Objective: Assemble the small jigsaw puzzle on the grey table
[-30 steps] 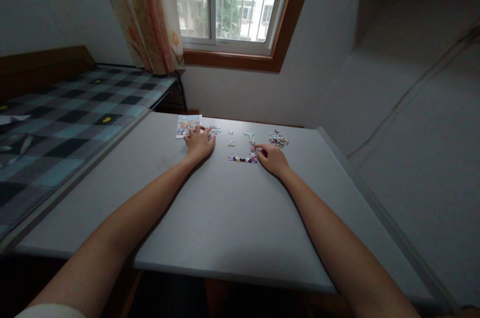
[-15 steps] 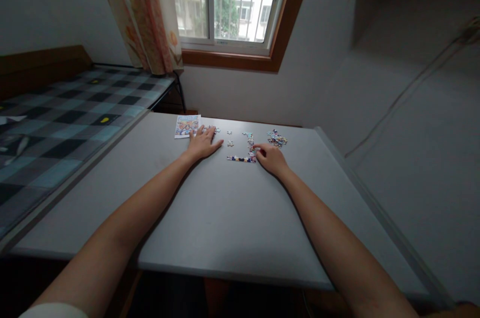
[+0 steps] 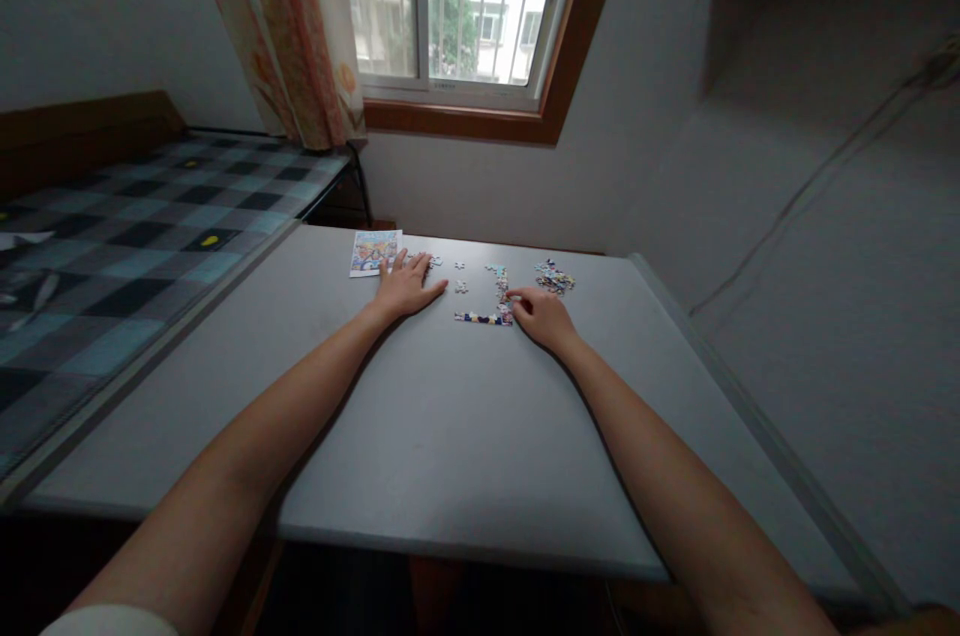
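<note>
My left hand [image 3: 406,286] lies flat on the grey table [image 3: 450,416] with its fingers spread, beside a small colourful picture card [image 3: 374,251] and a few loose puzzle pieces [image 3: 459,286]. My right hand [image 3: 541,316] has its fingers curled and pressed against the corner of an L-shaped strip of joined puzzle pieces [image 3: 487,316]. Whether it holds a piece is too small to make out. A small heap of loose pieces [image 3: 555,277] lies just beyond the right hand.
A bed with a checked cover [image 3: 127,256] runs along the table's left edge. A window [image 3: 450,6] and a curtain [image 3: 285,26] stand behind the table's far edge. A grey wall closes the right side.
My left hand has slid slightly right off the picture card and spread its fingers flat. The right hand has stayed at the corner of the joined strip.
</note>
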